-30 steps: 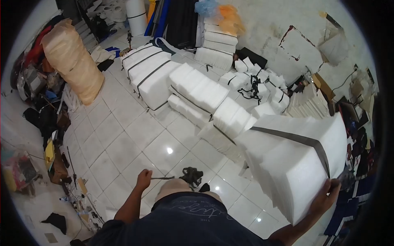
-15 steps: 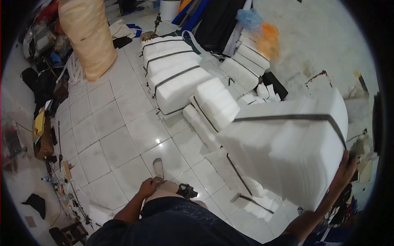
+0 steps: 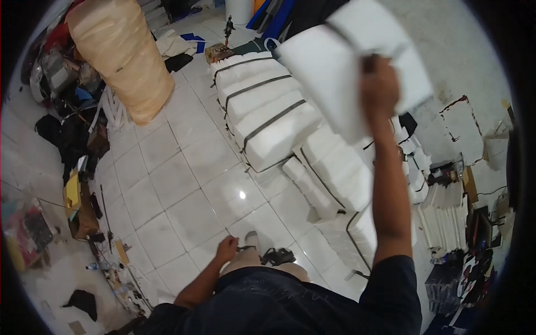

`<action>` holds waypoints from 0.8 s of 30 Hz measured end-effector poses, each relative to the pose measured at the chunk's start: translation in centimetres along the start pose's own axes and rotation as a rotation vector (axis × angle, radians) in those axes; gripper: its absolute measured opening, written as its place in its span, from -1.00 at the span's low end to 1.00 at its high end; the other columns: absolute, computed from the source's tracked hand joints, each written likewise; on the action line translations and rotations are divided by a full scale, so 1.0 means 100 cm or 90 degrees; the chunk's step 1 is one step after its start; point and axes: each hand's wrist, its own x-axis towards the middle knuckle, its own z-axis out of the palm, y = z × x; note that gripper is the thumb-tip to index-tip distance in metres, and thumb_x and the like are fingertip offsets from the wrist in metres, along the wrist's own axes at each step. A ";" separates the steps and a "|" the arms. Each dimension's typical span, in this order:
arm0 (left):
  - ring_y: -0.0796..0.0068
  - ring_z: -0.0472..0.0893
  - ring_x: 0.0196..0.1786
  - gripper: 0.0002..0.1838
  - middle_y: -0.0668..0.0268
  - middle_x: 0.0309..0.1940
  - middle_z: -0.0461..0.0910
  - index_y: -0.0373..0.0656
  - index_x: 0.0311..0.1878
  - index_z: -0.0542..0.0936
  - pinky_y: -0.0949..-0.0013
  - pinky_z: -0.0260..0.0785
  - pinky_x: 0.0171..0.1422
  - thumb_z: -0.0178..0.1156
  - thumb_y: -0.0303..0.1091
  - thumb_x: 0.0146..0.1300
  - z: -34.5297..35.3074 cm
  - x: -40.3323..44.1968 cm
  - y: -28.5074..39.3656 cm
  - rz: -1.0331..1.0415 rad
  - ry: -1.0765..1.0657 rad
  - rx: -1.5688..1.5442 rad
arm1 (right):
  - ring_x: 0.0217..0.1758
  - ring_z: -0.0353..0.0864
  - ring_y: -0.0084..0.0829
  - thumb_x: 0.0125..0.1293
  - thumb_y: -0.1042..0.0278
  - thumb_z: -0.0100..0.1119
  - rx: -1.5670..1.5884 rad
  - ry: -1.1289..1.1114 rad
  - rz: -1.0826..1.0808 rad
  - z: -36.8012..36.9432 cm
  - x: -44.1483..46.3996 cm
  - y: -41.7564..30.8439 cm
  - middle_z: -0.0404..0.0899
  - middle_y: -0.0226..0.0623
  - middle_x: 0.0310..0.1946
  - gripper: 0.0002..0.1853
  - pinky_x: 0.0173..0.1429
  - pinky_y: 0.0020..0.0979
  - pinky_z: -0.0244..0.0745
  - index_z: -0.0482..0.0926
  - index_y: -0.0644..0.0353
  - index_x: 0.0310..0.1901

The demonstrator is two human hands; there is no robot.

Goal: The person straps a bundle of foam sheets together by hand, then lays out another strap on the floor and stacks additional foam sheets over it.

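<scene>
A strapped stack of white foam sheets (image 3: pixel 318 67) hangs raised at the upper right, blurred by motion. My right hand (image 3: pixel 381 86) is closed on its dark strap, with the arm stretched forward. Below and left of it lie banded white foam bundles (image 3: pixel 279 131) in a row on the floor. My left hand (image 3: pixel 228 247) is closed near my knee on the end of a dark strap (image 3: pixel 245 248). A tangle of dark straps (image 3: pixel 277 256) rests on the floor between my legs.
A tall roll in peach wrapping (image 3: pixel 125 61) stands at the upper left, beside heaped bags. Clutter and a cardboard box (image 3: pixel 84 215) line the left wall. White sheets (image 3: pixel 444 215) are stacked at the right. Blue and black rolls lean at the top.
My right hand has swung the strapped foam stack from the lower right forward to the upper right. The view has shifted. My left hand remains near my knee.
</scene>
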 end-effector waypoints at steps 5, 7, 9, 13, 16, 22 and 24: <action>0.19 0.62 -0.23 -0.61 0.05 -0.32 0.63 -0.27 -0.21 0.58 0.25 0.41 -0.09 0.06 -0.07 0.34 -0.006 -0.014 0.030 -0.045 -0.087 0.060 | -0.17 0.61 -0.07 0.26 0.35 -0.01 0.088 -0.581 0.007 0.126 -0.213 -0.156 0.42 0.05 0.08 -0.59 -0.19 -0.02 0.51 0.36 0.27 0.14; 0.20 0.62 -0.25 -0.62 0.06 -0.35 0.63 -0.27 -0.22 0.58 0.26 0.42 -0.09 0.07 -0.07 0.34 -0.013 -0.005 0.013 -0.035 -0.088 0.049 | -0.12 0.61 0.03 0.27 0.23 0.07 0.248 -0.866 -0.029 0.122 -0.298 -0.204 0.38 0.12 0.12 -0.51 -0.11 -0.01 0.51 0.32 0.20 0.21; 0.21 0.63 -0.27 -0.62 0.08 -0.37 0.63 -0.27 -0.24 0.58 0.26 0.43 -0.11 0.07 -0.08 0.34 -0.026 -0.003 0.009 -0.041 -0.060 0.025 | -0.02 0.58 -0.12 0.27 0.01 0.10 0.381 -0.989 -0.023 0.054 -0.316 -0.225 0.55 -0.14 -0.05 -0.53 -0.01 -0.08 0.48 0.43 0.11 0.12; 0.31 0.63 -0.31 -0.63 0.15 -0.44 0.63 -0.29 -0.30 0.56 0.29 0.44 -0.18 0.09 -0.10 0.33 -0.040 0.005 0.007 -0.010 -0.066 0.007 | -0.07 0.59 -0.04 0.25 -0.09 0.07 0.432 -1.113 0.021 -0.024 -0.414 -0.178 0.60 -0.08 -0.14 -0.55 -0.05 -0.07 0.47 0.51 0.12 -0.04; 0.39 0.62 -0.32 -0.64 0.16 -0.45 0.63 -0.30 -0.31 0.54 0.31 0.43 -0.19 0.10 -0.12 0.34 -0.037 0.019 0.026 0.018 -0.189 0.030 | -0.01 0.58 -0.04 0.18 -0.09 0.10 0.365 -1.262 0.160 -0.074 -0.464 -0.087 0.59 -0.05 -0.09 -0.49 0.03 -0.10 0.46 0.52 0.09 0.05; 0.48 0.58 -0.34 -0.68 0.22 -0.46 0.60 -0.30 -0.32 0.52 0.39 0.40 -0.18 0.09 -0.18 0.35 -0.003 0.058 0.074 0.160 -0.449 0.138 | -0.07 0.60 -0.05 0.18 -0.12 0.08 0.039 -1.089 0.530 -0.199 -0.510 0.013 0.61 -0.03 -0.20 -0.53 -0.01 -0.07 0.51 0.56 0.10 -0.07; 0.51 0.55 -0.36 -0.70 0.27 -0.48 0.58 -0.29 -0.33 0.51 0.42 0.37 -0.20 0.09 -0.21 0.36 0.017 0.072 0.092 0.194 -0.516 0.157 | -0.12 0.62 -0.01 0.17 -0.07 0.08 0.022 -1.029 0.634 -0.220 -0.513 0.006 0.61 0.02 -0.25 -0.55 -0.03 -0.03 0.51 0.58 0.18 -0.15</action>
